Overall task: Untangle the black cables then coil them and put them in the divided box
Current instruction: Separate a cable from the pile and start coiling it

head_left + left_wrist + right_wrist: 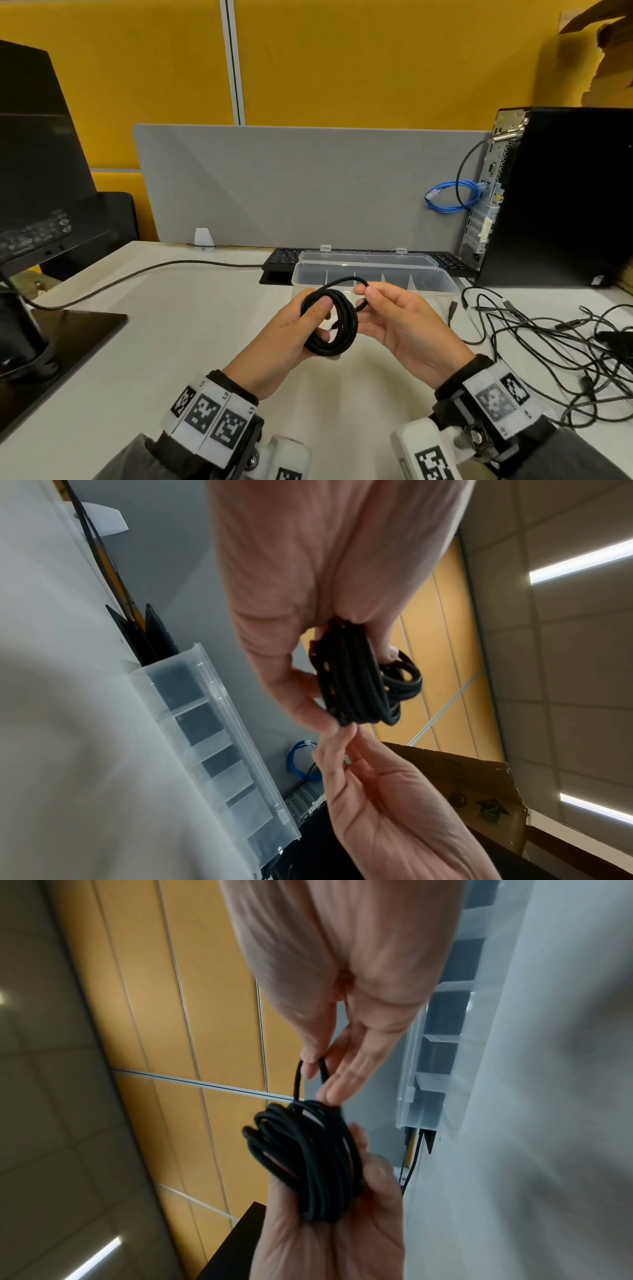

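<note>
- One black cable, the coil (330, 320), is wound into a compact ring of several turns and held at centre frame in the head view, above the worktop (191, 329) and just in front of the divided box (373, 277).
- Left hand (294, 329) grips the coil: thumb pressed over the turns, fingers curled round behind them. The left wrist view confirms the bundle sits clamped in that hand.
- Right hand (397, 318) pinches the last loose loop (346, 281) between thumb and fingertips at the top of the coil; its other fingers lie relaxed. In the right wrist view, the strand runs from the pinch straight down into the bundle.
- Judgement: winding of this cable is nearly complete; the final loop is not yet laid on or tucked.
- Divided box stands open, lid hinged back toward the keyboard (281, 258). I see no coil in the compartments that show, though the hands cover part of the near wall.
- Remaining tangle (555, 335) lies at the right of the frame on the worktop, several thin black cables crossing one another, untouched by either hand.
- Judgement: task is at an early stage. Left to do: finish and place this coil, then separate, coil and box the others.
</note>
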Action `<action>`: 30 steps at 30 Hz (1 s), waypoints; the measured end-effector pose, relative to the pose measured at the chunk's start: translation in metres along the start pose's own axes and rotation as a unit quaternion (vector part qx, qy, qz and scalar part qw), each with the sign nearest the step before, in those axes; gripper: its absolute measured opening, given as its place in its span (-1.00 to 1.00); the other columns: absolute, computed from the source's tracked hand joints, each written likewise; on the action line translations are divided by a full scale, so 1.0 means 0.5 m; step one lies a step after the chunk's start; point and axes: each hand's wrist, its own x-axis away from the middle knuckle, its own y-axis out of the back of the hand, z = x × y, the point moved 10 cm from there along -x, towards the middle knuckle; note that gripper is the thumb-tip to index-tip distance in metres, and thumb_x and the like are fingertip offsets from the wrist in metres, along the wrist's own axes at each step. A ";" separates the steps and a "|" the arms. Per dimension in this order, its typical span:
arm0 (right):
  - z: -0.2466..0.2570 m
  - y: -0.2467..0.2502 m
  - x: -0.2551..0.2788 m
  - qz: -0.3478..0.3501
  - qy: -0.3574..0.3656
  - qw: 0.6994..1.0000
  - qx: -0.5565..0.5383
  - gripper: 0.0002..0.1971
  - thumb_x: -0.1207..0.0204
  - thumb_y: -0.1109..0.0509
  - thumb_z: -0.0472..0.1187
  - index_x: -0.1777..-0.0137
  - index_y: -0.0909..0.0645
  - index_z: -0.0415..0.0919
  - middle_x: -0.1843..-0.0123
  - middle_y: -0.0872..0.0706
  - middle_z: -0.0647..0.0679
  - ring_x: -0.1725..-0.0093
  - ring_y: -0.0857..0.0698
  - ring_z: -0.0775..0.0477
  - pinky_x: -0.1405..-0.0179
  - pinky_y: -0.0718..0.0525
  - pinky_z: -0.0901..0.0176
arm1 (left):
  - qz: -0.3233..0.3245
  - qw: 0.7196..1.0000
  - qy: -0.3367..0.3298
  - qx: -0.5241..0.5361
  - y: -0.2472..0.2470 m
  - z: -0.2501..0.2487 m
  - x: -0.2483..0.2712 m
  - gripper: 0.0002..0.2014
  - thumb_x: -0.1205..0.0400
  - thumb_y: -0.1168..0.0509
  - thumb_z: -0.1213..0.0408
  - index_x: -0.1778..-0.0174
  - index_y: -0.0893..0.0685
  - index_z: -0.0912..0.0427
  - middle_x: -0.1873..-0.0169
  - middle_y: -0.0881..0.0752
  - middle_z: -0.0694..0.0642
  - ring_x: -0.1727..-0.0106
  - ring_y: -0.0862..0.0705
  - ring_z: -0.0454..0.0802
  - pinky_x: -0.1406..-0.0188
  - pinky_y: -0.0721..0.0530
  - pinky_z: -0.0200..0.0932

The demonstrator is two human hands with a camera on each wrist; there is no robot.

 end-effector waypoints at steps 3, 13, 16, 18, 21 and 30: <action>0.001 0.001 -0.004 0.000 0.011 1.000 -0.012 -0.82 -0.62 -0.21 -0.29 -0.02 -0.64 -0.32 0.32 -0.72 -0.08 0.29 -0.75 -0.01 0.26 -0.72 0.28 | -0.004 1.000 0.018 -0.018 0.002 0.007 0.001 -0.79 -0.65 -0.15 0.16 -0.12 -0.58 0.12 0.17 -0.62 0.05 0.36 -0.53 -0.15 0.30 -0.72 -0.16; -0.063 -0.027 0.005 0.028 -0.109 0.993 -0.029 -0.74 -0.50 -0.37 -0.36 -0.16 -0.55 -0.45 -0.07 -0.69 -0.47 -0.06 -0.70 -0.32 -0.05 -0.76 0.02 | -0.038 0.999 -0.017 -0.029 0.015 0.006 -0.004 -0.72 -0.65 -0.12 0.11 -0.19 -0.56 0.14 -0.02 -0.65 0.34 0.13 -0.67 0.01 0.29 -0.70 -0.21; -0.079 -0.042 0.013 0.030 -0.136 0.989 -0.040 -0.84 -0.51 -0.38 -0.35 -0.07 -0.56 -0.32 0.01 -0.74 -0.34 0.06 -0.75 -0.21 0.07 -0.77 0.10 | -0.046 0.999 -0.002 -0.024 0.023 0.016 -0.008 -0.70 -0.64 -0.13 0.07 -0.16 -0.58 0.15 0.05 -0.66 0.25 0.19 -0.68 -0.06 0.32 -0.66 -0.25; -0.080 -0.039 0.016 0.016 -0.138 0.989 -0.042 -0.84 -0.54 -0.36 -0.31 -0.09 -0.54 -0.27 0.10 -0.75 -0.26 0.19 -0.76 -0.11 0.25 -0.74 0.17 | -0.053 0.998 0.014 -0.029 0.026 0.024 -0.010 -0.66 -0.64 -0.12 0.05 -0.16 -0.60 0.20 0.16 -0.64 0.17 0.28 -0.64 -0.11 0.36 -0.63 -0.27; -0.066 -0.040 0.019 0.007 -0.118 0.993 -0.030 -0.89 -0.61 -0.27 -0.26 -0.10 -0.48 -0.19 0.13 -0.72 -0.24 0.21 -0.73 -0.10 0.25 -0.70 0.13 | -0.072 0.996 0.031 -0.043 0.037 0.034 -0.014 -0.64 -0.66 -0.11 0.04 -0.11 -0.60 0.25 0.29 -0.61 0.10 0.36 -0.60 -0.10 0.42 -0.56 -0.27; -0.013 -0.097 0.045 0.103 -0.022 0.984 0.142 -0.38 -0.24 -0.58 -0.38 -0.19 -0.51 0.20 0.03 -0.78 -0.28 0.04 -0.75 -0.15 -0.09 -0.65 0.05 | -0.088 0.992 0.042 -0.083 0.040 0.041 -0.011 -0.68 -0.69 -0.09 0.05 -0.11 -0.57 0.22 0.29 -0.58 0.10 0.32 -0.55 -0.09 0.38 -0.53 -0.25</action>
